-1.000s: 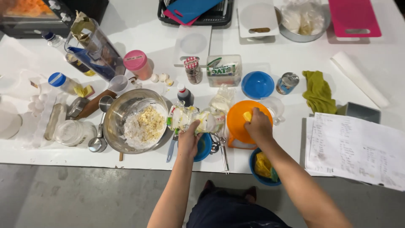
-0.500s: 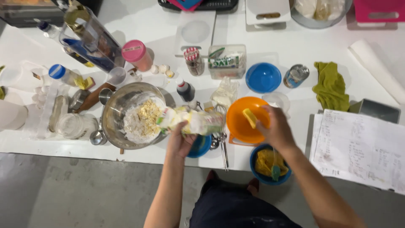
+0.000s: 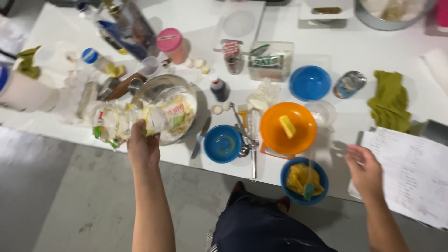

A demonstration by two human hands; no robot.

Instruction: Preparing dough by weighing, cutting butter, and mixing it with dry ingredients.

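Observation:
My left hand grips a crumpled clear plastic bag with green and yellow print, held in front of the steel mixing bowl that has pale dough in it. My right hand is off to the right, fingers apart and holding nothing, at the left edge of a handwritten sheet of paper. Between the hands sit an orange bowl with a stick of butter, a small blue bowl, and a blue bowl of yellow mix at the table's front edge.
A whisk and spoons lie beside the small blue bowl. Further back stand a pink-lidded jar, a clear box, another blue bowl, a tin can and a green cloth. Bottles and tubs crowd the left.
My left hand has carried the plastic bag leftward, from by the orange bowl to in front of the steel bowl. My right hand has left the orange bowl and moved right to the paper.

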